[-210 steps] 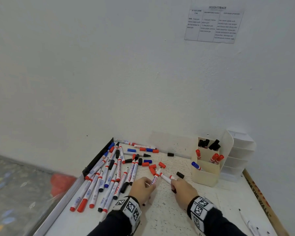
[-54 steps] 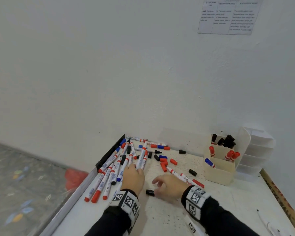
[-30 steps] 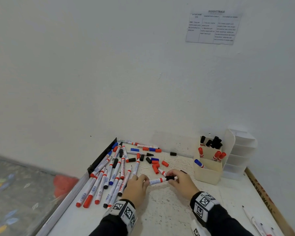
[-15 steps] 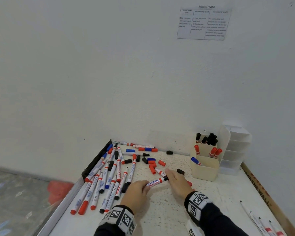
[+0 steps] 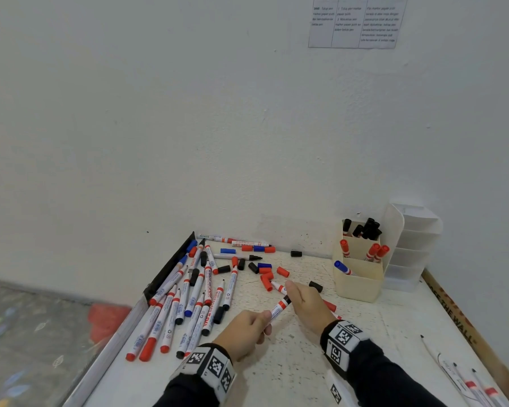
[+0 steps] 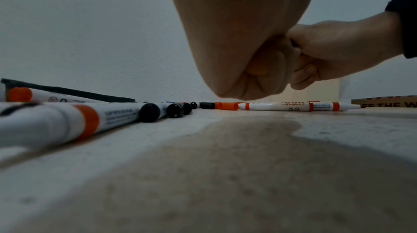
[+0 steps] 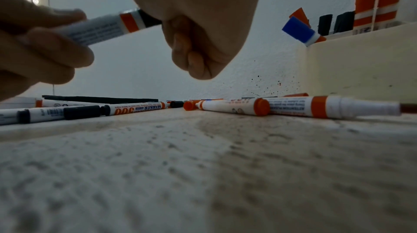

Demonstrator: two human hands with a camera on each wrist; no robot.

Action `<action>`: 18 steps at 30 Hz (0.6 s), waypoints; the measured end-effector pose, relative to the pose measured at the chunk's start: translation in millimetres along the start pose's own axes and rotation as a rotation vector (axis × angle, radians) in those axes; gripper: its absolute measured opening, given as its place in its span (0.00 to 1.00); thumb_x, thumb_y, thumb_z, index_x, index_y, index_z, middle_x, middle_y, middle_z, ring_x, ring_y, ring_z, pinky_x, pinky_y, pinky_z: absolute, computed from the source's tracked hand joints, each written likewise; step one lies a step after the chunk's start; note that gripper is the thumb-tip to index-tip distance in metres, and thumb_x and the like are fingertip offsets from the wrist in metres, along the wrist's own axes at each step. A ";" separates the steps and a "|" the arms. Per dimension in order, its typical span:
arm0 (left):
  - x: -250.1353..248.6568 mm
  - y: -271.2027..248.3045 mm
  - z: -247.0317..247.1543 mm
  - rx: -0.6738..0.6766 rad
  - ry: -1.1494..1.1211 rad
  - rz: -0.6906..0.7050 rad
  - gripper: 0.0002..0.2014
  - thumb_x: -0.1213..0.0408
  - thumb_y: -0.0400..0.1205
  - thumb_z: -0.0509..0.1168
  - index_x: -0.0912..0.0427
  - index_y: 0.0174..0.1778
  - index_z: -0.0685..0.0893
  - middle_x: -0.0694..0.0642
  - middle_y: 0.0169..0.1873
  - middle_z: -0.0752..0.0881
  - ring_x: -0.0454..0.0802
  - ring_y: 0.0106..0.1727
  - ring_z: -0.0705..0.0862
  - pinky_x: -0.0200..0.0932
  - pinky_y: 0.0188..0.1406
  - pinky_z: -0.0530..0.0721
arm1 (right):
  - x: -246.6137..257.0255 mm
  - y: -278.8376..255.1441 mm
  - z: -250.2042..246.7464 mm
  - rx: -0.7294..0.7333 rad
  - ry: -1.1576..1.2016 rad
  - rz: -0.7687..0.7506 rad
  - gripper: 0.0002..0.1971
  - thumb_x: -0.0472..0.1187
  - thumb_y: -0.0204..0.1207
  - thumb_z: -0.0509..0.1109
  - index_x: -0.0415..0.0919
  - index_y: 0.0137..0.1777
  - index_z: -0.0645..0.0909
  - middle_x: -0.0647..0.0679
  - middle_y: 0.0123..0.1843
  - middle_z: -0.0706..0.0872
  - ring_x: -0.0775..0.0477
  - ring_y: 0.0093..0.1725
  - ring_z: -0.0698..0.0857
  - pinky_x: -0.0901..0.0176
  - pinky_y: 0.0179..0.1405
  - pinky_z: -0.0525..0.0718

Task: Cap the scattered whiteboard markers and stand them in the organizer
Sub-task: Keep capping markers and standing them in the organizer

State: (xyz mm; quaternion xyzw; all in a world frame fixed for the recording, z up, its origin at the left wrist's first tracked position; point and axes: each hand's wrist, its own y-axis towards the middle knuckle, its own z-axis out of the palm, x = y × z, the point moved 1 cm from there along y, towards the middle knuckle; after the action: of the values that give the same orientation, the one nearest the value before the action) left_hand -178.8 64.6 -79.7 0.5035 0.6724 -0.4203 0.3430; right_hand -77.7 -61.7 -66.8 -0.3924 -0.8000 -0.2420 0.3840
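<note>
The marker has tilted steeper — left hand grips its barrel, right hand clenches its black cap.

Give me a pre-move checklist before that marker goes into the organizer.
1. Left hand grips the marker barrel: ok.
2. Right hand grips the black cap end: ok, seen from the right wrist view.
3. Cap pushed fully home: cannot tell, the right hand's fingers cover it.
4. Cap colour matches the marker: not ok, black cap beside a red band.
5. Organizer upright with room in its front compartment: ok, only one blue-capped marker leans there.
6. Path to the organizer: ok, only a loose black cap lies low on the table between.
</note>
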 end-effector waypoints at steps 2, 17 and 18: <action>-3.3 -3.5 0.2 0.049 -0.095 -0.029 0.21 0.48 0.86 0.49 0.55 0.31 0.72 0.48 0.23 0.69 0.39 0.13 0.61 0.31 0.11 0.61 | 1.1 -0.9 -1.6 0.001 0.013 -0.047 0.20 0.46 0.85 0.52 0.47 0.29 0.68 0.52 0.26 0.64 0.56 0.27 0.64 0.68 0.28 0.64; -19.8 9.3 8.8 -0.013 -0.061 -0.005 0.25 0.49 0.85 0.53 0.54 0.77 0.65 0.52 0.68 0.76 0.43 0.53 0.82 0.38 0.53 0.82 | 21.8 5.2 -77.9 -0.157 0.228 -0.071 0.07 0.44 0.81 0.61 0.42 0.51 0.77 0.44 0.43 0.87 0.53 0.30 0.84 0.64 0.30 0.84; -23.0 13.7 11.1 -0.024 0.004 0.000 0.25 0.50 0.86 0.52 0.54 0.79 0.63 0.53 0.73 0.73 0.46 0.62 0.79 0.43 0.64 0.79 | 24.1 8.9 -90.9 -0.223 0.256 -0.084 0.07 0.42 0.81 0.61 0.42 0.52 0.77 0.42 0.44 0.87 0.50 0.32 0.85 0.61 0.33 0.85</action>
State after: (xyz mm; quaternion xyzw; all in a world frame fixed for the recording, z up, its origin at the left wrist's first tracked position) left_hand -159.1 47.5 -66.9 0.5004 0.6781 -0.4113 0.3474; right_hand -41.5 -108.5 6.8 -0.3647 -0.7286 -0.3929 0.4264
